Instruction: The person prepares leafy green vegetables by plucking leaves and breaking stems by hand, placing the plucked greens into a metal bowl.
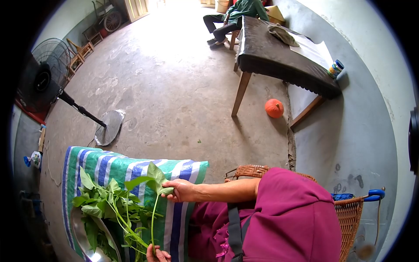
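My right hand (180,190) reaches in from the right, closed on the leafy top of a long green stalk that looks like water spinach (153,214). At the bottom edge my left hand (158,253) is closed around the lower end of that stalk, partly cut off by the frame. Just left of both hands lies a pile of the same leafy greens (104,205), some hanging over a shiny metal bowl (77,222). Underneath is a striped green, white and blue plastic sheet (176,222). The bowl's lower part is out of frame.
A standing fan (43,81) is at the left, its base (110,126) on the concrete floor. At upper right, a dark-covered table (266,52) carries a cloth and a jar (335,69); an orange pumpkin (274,108) lies beneath. Another person (238,17) sits behind it. A wicker chair (349,218) is beside me.
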The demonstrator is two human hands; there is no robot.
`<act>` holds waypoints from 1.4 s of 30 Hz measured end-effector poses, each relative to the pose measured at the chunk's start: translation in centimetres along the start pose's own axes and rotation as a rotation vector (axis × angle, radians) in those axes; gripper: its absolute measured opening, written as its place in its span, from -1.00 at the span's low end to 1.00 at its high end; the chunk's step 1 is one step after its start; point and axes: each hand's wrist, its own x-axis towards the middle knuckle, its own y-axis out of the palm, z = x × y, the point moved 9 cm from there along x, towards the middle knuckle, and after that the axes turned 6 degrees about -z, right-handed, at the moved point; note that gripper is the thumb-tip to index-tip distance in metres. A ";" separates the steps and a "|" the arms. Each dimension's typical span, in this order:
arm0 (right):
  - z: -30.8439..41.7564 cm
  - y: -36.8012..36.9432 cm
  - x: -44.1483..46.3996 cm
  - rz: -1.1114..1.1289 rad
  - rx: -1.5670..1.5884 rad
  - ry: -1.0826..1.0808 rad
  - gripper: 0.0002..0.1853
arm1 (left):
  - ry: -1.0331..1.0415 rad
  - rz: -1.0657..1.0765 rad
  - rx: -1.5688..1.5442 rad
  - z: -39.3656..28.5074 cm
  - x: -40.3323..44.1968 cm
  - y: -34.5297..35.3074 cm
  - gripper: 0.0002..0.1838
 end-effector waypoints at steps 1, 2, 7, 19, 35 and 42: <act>0.0 -0.1 0.1 0.001 0.000 0.002 -0.81 | -0.002 -0.005 -0.003 0.0 0.0 0.0 -0.71; 0.1 -0.1 0.1 0.017 -0.002 0.000 -0.79 | -0.002 -0.007 -0.002 -0.1 0.0 0.0 -0.71; 0.8 -0.3 0.0 -0.021 -0.132 -0.058 -0.75 | -0.021 -0.064 -0.029 -0.4 0.1 0.1 -0.74; 1.3 -0.3 0.1 0.012 -0.181 -0.111 -0.79 | 0.012 -0.101 -0.150 0.7 -0.1 -1.5 -0.73; 4.0 -2.4 -1.2 -0.041 -0.275 -0.177 -0.86 | -0.034 -0.116 -0.126 0.7 0.1 -1.5 -0.75; 4.8 -1.8 -1.5 -0.016 -0.413 -0.333 -0.78 | -0.045 -0.118 -0.111 0.2 0.2 -1.3 -0.75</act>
